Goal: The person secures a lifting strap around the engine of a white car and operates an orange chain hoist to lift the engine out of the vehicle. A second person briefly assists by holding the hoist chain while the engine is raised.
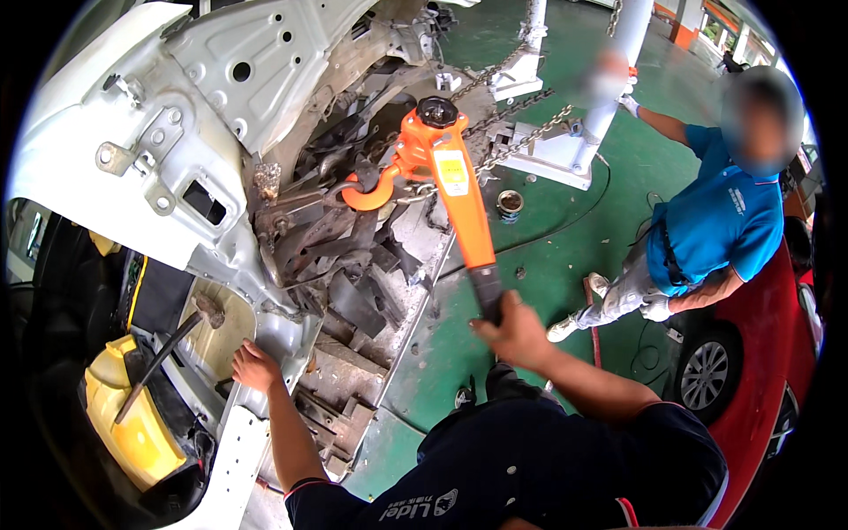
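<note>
My right hand [517,334] is wrapped round the black grip of an orange lever chain hoist [465,216]. The hoist's orange hook [373,193] links to a dark metal hook or clamp by the stripped white car body [216,97]. From the hoist a steel chain [530,140] stretches toward a white post [609,93]. My left hand [254,365] is closed, fingers curled, beside the car's door sill; whatever is inside its fingers is hidden. Left of it, a hammer [163,358] with a dark handle leans across a yellow part inside the car.
Scrap metal and dark strips [362,296] lie on the platform under the car's front. A co-worker in a blue shirt [720,216] stands at the right, one gloved hand at the post. A red car [751,353] is behind them. A small tin [510,205] and cables lie on the green floor.
</note>
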Demonstrator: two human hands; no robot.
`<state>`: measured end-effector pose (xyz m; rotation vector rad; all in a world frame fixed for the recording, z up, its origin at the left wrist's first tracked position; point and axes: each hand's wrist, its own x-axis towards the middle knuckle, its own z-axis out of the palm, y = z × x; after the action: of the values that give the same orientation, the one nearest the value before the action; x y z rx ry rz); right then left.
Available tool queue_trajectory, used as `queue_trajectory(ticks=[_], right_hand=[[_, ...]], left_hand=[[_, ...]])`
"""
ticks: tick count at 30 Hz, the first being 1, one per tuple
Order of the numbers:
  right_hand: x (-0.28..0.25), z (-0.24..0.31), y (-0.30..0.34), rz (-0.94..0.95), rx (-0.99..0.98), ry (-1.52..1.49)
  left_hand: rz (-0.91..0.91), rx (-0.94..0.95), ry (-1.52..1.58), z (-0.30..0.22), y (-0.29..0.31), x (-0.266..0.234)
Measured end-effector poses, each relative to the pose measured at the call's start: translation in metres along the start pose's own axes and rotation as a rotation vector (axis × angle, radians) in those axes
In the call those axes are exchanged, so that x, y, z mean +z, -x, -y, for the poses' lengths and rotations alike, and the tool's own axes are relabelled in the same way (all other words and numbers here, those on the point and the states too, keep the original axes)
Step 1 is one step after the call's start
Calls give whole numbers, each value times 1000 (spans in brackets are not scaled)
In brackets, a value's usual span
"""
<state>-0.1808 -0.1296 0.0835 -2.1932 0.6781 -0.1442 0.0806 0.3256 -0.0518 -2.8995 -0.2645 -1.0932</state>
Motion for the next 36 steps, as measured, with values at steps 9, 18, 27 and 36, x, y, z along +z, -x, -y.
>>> queue_trajectory(ticks=[9, 18, 27, 36], right_hand=[[-18, -23, -13, 60, -41, -161], [-189, -139, -187, -285, 67, 795], [-230, -111, -234, 108, -108, 813], [-47, -39, -45, 95, 304, -596]], left_hand=[[-12, 3, 39, 4, 2, 4], [21, -13, -116, 17, 2, 27], [-16, -58, -19, 12, -2, 22], [2, -4, 4, -1, 0, 4]])
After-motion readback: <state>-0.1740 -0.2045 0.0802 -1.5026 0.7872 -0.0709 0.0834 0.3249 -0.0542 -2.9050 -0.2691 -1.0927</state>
